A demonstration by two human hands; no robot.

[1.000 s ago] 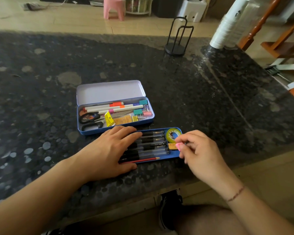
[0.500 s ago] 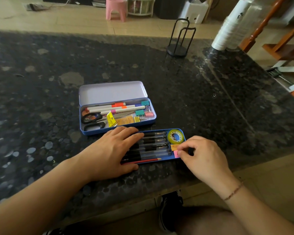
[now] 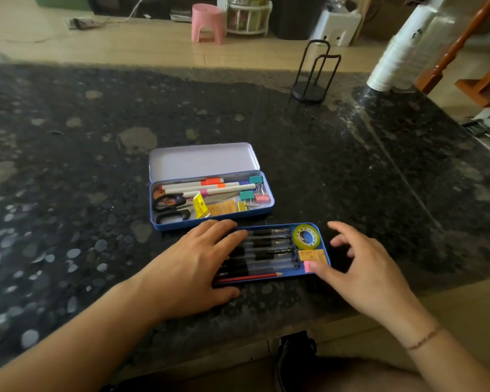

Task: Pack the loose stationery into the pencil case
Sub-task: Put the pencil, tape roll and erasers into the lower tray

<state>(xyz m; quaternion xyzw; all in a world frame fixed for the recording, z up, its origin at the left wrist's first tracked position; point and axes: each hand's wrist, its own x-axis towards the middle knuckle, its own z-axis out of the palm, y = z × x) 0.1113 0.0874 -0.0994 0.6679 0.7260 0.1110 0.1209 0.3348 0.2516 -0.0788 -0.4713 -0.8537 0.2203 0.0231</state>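
A blue tin pencil case point(image 3: 270, 207) lies open, its pale lid point(image 3: 201, 161) flat behind it, holding scissors, markers, binder clips and sticky tabs. In front of it sits a shallow blue tray point(image 3: 325, 251) with several black pens point(image 3: 269, 247), a red pencil point(image 3: 252, 277), a yellow tape roll point(image 3: 306, 236) and a yellow eraser point(image 3: 311, 254). My left hand point(image 3: 190, 267) rests flat on the left ends of the pens. My right hand point(image 3: 365, 273) has its fingers spread, and its thumb touches a small pink eraser point(image 3: 307, 266) in the tray's front right corner.
The dark speckled stone counter point(image 3: 96, 165) ends just in front of the tray. A black wire stand point(image 3: 313, 77) and a stack of white cups point(image 3: 399, 52) stand at the far right. A pink stool point(image 3: 208, 22) is on the floor beyond.
My right hand carried the pinched pink eraser down into the tray's front right corner and let go of the pinch, its fingers now spread. My left hand stayed on the pens.
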